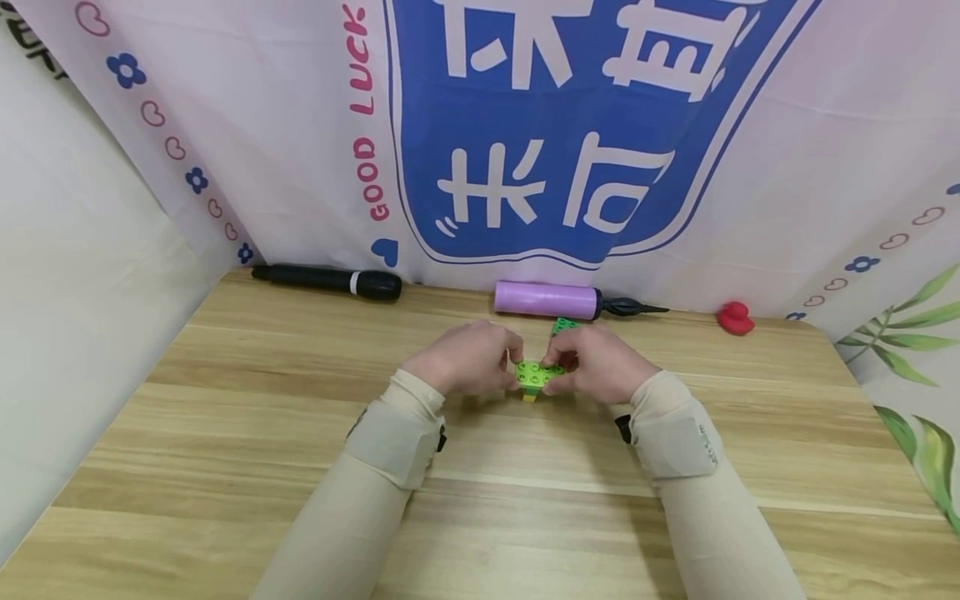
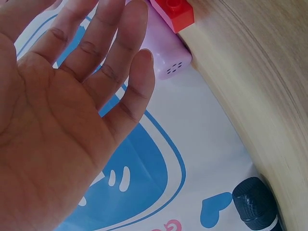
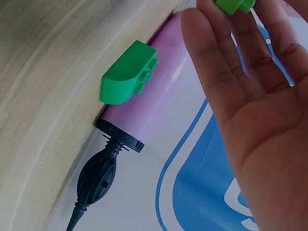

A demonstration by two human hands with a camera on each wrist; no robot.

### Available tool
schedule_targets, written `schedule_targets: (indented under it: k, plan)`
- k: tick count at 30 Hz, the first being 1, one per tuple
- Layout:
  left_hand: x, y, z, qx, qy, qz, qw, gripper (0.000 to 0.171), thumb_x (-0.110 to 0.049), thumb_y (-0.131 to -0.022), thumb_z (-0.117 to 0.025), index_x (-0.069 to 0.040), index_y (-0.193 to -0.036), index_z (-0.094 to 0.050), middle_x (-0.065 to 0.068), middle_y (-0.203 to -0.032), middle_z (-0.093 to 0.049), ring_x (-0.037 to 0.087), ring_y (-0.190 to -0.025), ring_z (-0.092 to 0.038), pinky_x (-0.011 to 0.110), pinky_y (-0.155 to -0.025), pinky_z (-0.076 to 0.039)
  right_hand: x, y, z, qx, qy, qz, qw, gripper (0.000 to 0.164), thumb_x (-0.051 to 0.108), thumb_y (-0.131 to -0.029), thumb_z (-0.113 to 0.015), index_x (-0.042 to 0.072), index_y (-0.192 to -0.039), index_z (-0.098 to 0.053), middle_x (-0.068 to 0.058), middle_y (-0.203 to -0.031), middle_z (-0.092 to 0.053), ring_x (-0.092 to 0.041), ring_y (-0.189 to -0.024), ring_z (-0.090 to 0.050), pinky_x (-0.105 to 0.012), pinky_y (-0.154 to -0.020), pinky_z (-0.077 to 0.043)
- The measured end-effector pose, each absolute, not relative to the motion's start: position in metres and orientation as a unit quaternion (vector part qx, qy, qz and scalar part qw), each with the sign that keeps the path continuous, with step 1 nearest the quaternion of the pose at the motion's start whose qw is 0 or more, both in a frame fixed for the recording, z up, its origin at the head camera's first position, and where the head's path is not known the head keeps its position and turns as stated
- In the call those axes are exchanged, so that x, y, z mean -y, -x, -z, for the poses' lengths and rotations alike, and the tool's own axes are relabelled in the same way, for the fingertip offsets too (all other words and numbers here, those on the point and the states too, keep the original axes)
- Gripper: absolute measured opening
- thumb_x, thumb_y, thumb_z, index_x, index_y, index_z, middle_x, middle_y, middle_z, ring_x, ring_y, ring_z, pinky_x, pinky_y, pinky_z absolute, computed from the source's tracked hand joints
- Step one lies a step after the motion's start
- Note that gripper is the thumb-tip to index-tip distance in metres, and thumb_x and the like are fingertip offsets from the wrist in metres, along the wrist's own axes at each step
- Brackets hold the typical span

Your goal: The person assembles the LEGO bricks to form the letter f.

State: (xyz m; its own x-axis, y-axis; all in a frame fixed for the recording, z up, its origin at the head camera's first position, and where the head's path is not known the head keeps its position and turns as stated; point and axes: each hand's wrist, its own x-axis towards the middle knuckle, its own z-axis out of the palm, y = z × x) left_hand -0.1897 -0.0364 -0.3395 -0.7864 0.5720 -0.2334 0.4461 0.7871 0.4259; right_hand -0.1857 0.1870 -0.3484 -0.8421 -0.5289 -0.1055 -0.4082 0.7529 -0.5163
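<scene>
A lime green toy building brick (image 1: pixel 531 374) with studs on top sits between the two hands, with a yellow piece (image 1: pixel 529 397) showing beneath it. At its left end, my left hand (image 1: pixel 468 358) pinches it with thumb and forefinger. My right hand (image 1: pixel 603 362) grips the right end, its fingertips partly covering the studs. Part of the lime brick (image 3: pixel 230 6) appears by the fingers at the top of the right wrist view. Just behind the right hand lies a darker green brick (image 3: pixel 126 74) with a rounded end. The left wrist view catches a red brick (image 2: pixel 179 14) beyond the left fingers.
Along the table's back edge lie a black microphone (image 1: pixel 330 281), a purple hand pump (image 1: pixel 547 299) with a black nozzle, and a red rubber duck (image 1: pixel 736 318). A printed cloth (image 1: pixel 300 150) hangs right behind them. The wooden table (image 1: pixel 510 517) extends toward the front.
</scene>
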Motion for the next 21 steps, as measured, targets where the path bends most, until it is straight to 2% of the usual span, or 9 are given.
schedule_targets:
  k: [6,14,21]
  plan:
    - [0.0359,0.1898,0.3388,-0.929,-0.269,-0.180,0.181,0.016,-0.025,-0.094,-0.082,-0.018,-0.103,-0.072,-0.001,-0.084,-0.067,0.016,-0.077,-0.061,0.033,-0.073,-0.048,-0.1893,0.1879,0.3504,-0.925,0.244,0.259,0.132,0.021,0.018,-0.081,-0.093,0.016,-0.098,-0.080,0.003,-0.092,-0.074,-0.018,-0.087,-0.063,-0.034,-0.079,-0.053]
    - [0.0365,0.1903,0.3393,-0.929,-0.273,-0.176,0.178,0.020,-0.024,-0.094,-0.081,-0.014,-0.110,-0.074,-0.001,-0.086,-0.068,0.016,-0.079,-0.061,0.034,-0.075,-0.049,-0.1885,0.1881,0.3504,-0.921,0.238,0.271,0.146,0.021,0.018,-0.083,-0.092,0.015,-0.099,-0.080,0.002,-0.098,-0.075,-0.017,-0.092,-0.069,-0.035,-0.083,-0.057]
    - [0.0369,0.1900,0.3391,-0.929,-0.270,-0.182,0.177,0.014,-0.025,-0.091,-0.084,-0.019,-0.095,-0.071,-0.003,-0.081,-0.067,0.016,-0.078,-0.061,0.033,-0.074,-0.049,-0.1877,0.1873,0.3501,-0.920,0.247,0.270,0.140,0.021,0.015,-0.083,-0.092,0.014,-0.101,-0.080,0.003,-0.099,-0.075,-0.017,-0.092,-0.069,-0.036,-0.083,-0.057]
